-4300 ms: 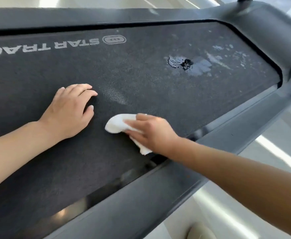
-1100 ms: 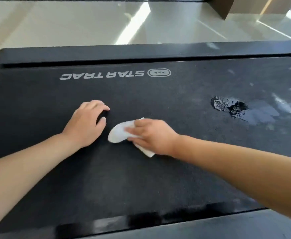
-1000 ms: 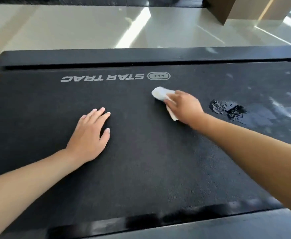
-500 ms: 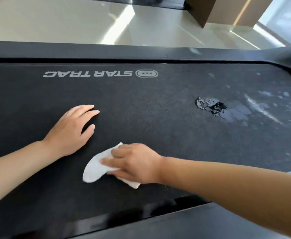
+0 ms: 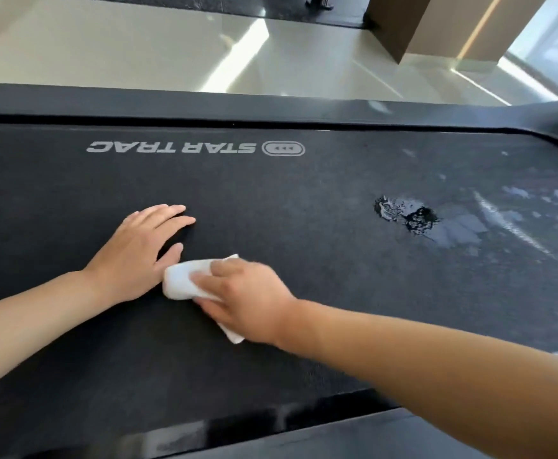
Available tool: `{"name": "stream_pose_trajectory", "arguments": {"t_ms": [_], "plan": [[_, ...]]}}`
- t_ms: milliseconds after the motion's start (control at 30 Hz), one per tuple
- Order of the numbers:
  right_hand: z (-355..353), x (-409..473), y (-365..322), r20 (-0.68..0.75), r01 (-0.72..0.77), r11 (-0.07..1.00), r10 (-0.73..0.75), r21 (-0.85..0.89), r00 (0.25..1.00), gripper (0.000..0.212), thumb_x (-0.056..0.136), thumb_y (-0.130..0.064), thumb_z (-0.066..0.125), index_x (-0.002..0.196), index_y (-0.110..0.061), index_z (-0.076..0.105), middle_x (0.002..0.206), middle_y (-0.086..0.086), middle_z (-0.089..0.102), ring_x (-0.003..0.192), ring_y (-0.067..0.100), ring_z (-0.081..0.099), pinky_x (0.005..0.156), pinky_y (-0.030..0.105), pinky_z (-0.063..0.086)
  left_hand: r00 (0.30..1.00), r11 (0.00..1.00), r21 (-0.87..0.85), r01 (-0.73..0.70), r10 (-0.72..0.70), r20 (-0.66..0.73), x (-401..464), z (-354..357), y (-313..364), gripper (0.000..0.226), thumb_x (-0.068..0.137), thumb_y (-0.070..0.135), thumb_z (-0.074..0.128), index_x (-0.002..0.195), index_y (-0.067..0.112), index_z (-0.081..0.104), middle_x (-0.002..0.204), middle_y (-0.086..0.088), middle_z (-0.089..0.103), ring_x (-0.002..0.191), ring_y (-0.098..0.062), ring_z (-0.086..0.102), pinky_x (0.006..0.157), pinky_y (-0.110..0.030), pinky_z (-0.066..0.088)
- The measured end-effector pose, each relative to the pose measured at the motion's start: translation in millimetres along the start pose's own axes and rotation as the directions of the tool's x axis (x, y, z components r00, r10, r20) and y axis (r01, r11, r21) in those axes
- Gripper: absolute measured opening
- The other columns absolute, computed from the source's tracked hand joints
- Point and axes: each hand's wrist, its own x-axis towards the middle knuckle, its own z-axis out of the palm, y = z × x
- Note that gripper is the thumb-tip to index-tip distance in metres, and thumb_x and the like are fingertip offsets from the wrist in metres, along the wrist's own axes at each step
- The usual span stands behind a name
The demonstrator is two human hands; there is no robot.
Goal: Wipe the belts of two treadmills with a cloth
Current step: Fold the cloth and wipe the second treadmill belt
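A black treadmill belt (image 5: 304, 200) with a STAR TRAC logo fills the view. My right hand (image 5: 244, 299) presses a folded white cloth (image 5: 184, 279) flat onto the belt near its middle; the hand covers most of the cloth. My left hand (image 5: 138, 250) lies flat on the belt, fingers spread, just left of the cloth and touching its edge. A dark worn or wet patch (image 5: 406, 213) with pale smears sits on the belt to the right, well away from both hands.
The treadmill's side rails run along the far edge (image 5: 271, 109) and the near edge (image 5: 304, 438). Beyond the far rail lies a glossy pale floor (image 5: 138, 51). A brown pillar (image 5: 400, 24) stands at the back right.
My right hand has swept the cloth across the belt, from far near the logo, to near me, and now back up against my left hand. My left hand stays planted.
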Motion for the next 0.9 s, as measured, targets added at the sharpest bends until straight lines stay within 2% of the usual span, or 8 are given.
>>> {"name": "stream_pose_trajectory", "arguments": {"t_ms": [133,233,333,400,500,633,767,900], "plan": [[-5,0,5,0.090,0.203,0.979,-0.204,0.026,0.975,0.035,0.102,-0.038,0.056,0.127,-0.017,0.069,0.096,0.005,0.064,0.089,0.031,0.064,0.066,0.042,0.054,0.997,0.998,0.001,0.062,-0.062,-0.052,29,4,6,0.058,0.096,0.042,0.035,0.146,0.021,0.056,0.156,-0.003,0.050,0.146,-0.027,0.041,0.120,-0.053,0.032],[-43,9,81,0.013,-0.150,0.988,0.151,-0.031,0.988,0.032,0.103,-0.051,0.042,0.120,-0.044,0.068,0.094,0.001,0.070,0.099,0.019,0.068,0.085,0.033,0.053,0.990,0.993,0.000,0.115,-0.115,-0.077,31,11,11,0.056,0.097,0.043,0.037,0.147,0.023,0.054,0.157,0.000,0.048,0.148,-0.027,0.039,0.119,-0.056,0.031],[-82,9,178,-0.156,-0.630,0.756,0.611,-0.178,0.776,0.041,0.104,-0.051,0.040,0.104,-0.023,0.069,0.103,0.006,0.064,0.102,0.032,0.064,0.083,0.038,0.051,0.986,0.991,-0.012,0.131,-0.131,-0.102,31,13,14,0.055,0.096,0.042,0.040,0.145,0.024,0.057,0.155,0.001,0.050,0.147,-0.026,0.040,0.119,-0.055,0.031],[-86,9,200,-0.244,-0.718,0.667,0.676,-0.199,0.695,0.040,0.105,-0.043,0.041,0.097,-0.012,0.064,0.101,0.012,0.061,0.096,0.038,0.063,0.073,0.039,0.047,0.985,0.991,-0.010,0.131,-0.131,-0.109,33,12,13,0.054,0.095,0.043,0.041,0.143,0.025,0.058,0.154,0.002,0.051,0.146,-0.025,0.042,0.119,-0.055,0.032],[-69,22,166,-0.198,-0.654,0.714,0.624,-0.250,0.756,0.031,0.103,-0.039,0.047,0.099,-0.013,0.063,0.105,0.011,0.060,0.096,0.036,0.062,0.072,0.038,0.047,0.985,0.991,-0.017,0.132,-0.133,-0.110,33,11,15,0.053,0.095,0.042,0.042,0.142,0.025,0.058,0.153,0.002,0.052,0.145,-0.026,0.043,0.118,-0.056,0.033],[-25,38,69,-0.005,-0.309,0.937,0.313,-0.165,0.950,0.031,0.104,-0.042,0.047,0.113,-0.018,0.064,0.109,0.005,0.060,0.102,0.032,0.062,0.077,0.044,0.053,0.984,0.992,-0.008,0.128,-0.128,-0.122,33,10,15,0.054,0.093,0.040,0.043,0.143,0.024,0.058,0.154,0.001,0.052,0.145,-0.026,0.043,0.119,-0.055,0.033],[-10,32,24,0.073,-0.085,0.995,0.089,-0.060,0.993,0.036,0.105,-0.041,0.048,0.122,-0.013,0.063,0.105,0.005,0.060,0.099,0.031,0.062,0.074,0.045,0.053,0.986,0.992,-0.022,0.126,-0.128,-0.103,32,11,12,0.057,0.092,0.034,0.040,0.145,0.024,0.057,0.155,0.000,0.051,0.147,-0.028,0.041,0.120,-0.057,0.031],[-38,31,110,-0.030,-0.253,0.954,0.252,-0.162,0.967,0.037,0.105,-0.047,0.044,0.115,-0.019,0.065,0.101,0.001,0.058,0.098,0.031,0.062,0.073,0.044,0.053,0.986,0.991,-0.020,0.129,-0.130,-0.105,30,13,12,0.056,0.096,0.042,0.036,0.144,0.024,0.058,0.155,0.001,0.051,0.145,-0.028,0.043,0.118,-0.058,0.033]]}}
